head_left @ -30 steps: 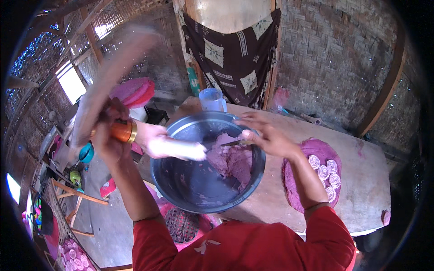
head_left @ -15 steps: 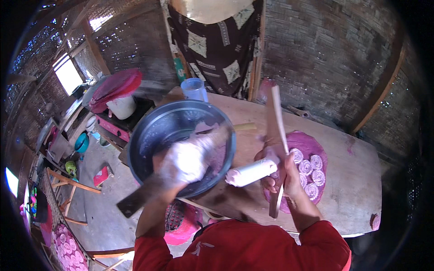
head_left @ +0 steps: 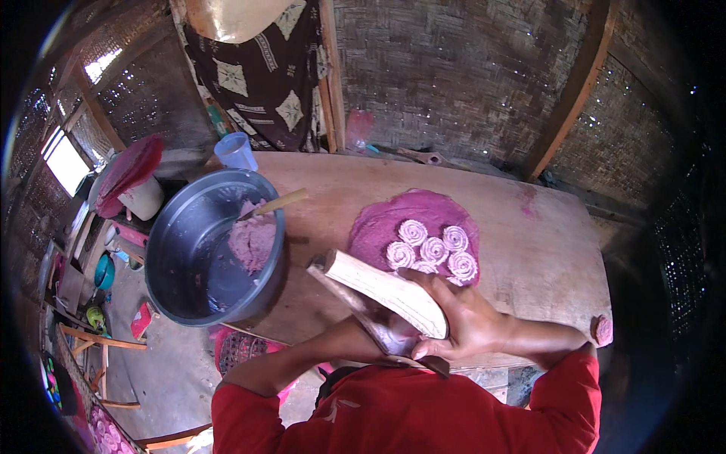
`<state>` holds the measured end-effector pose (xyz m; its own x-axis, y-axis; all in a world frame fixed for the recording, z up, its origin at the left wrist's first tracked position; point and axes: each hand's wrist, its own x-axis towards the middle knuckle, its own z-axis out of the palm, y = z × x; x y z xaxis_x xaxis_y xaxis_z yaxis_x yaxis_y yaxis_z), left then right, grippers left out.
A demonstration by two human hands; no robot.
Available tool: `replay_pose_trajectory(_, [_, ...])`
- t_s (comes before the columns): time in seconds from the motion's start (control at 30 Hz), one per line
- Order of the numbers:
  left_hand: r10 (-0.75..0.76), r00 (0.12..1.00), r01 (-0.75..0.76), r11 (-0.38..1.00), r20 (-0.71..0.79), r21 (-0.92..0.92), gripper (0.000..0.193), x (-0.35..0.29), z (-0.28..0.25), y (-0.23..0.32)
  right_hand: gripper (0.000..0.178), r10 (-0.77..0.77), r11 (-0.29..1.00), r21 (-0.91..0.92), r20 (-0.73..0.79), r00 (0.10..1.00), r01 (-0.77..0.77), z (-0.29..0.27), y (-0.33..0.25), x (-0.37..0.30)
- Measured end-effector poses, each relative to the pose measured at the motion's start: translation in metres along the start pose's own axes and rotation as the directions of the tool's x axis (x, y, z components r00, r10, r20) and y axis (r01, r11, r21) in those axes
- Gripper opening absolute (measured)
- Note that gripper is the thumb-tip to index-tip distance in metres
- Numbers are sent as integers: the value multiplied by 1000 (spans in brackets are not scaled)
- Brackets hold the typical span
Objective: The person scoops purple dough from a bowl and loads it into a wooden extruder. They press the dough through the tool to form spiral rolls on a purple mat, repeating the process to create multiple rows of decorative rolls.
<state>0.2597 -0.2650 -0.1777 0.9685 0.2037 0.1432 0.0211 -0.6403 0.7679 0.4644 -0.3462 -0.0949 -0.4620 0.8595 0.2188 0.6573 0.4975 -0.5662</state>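
Observation:
Close in front of my chest is a two-part wooden dough press [head_left: 386, 291], a pale thick bar lying over a darker board, tilted toward me. My right hand [head_left: 469, 321] is closed around its near end, with the thumb underneath. My left hand [head_left: 372, 344] reaches in behind the darker board, where its fingers are hidden. Just beyond the press, several pale pink dough coils [head_left: 433, 250] sit on a round pink mat [head_left: 374, 223]. To the left, a big dark grey basin [head_left: 161, 265] contains pink dough [head_left: 253, 246], with a wooden-handled tool [head_left: 286, 200] stuck in it.
A clear bluish jug [head_left: 236, 153] stands behind the basin on the wooden table [head_left: 537, 257]. A small pink lump [head_left: 602, 331] lies at the table's right edge. Farther left are a pot with a red cover [head_left: 125, 178] and a wooden chair frame [head_left: 98, 338].
Both hands have come together at my chest. The press parts, held apart before, are now together, and the white cylinder no longer shows. My view has shifted right.

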Motion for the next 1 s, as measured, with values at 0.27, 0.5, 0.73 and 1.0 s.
replay_pose_trajectory(0.27, [-109,991,124,967,80,-221,34,60,39,-33,119,97,195,901,376,921,-388,23,100,-98])
replay_pose_trajectory(0.5, [-66,981,146,870,183,-471,39,85,-8,-126,138,-1,-210,962,175,985,-172,93,126,-166])
replay_pose_trajectory(0.73, [-517,675,539,833,-526,-127,71,94,-72,-342,138,221,-350,905,-171,960,242,59,141,-212])
replay_pose_trajectory(1.0, [-685,711,657,728,-162,-196,70,153,-96,-300,139,393,-304,809,-374,840,503,50,137,-241])
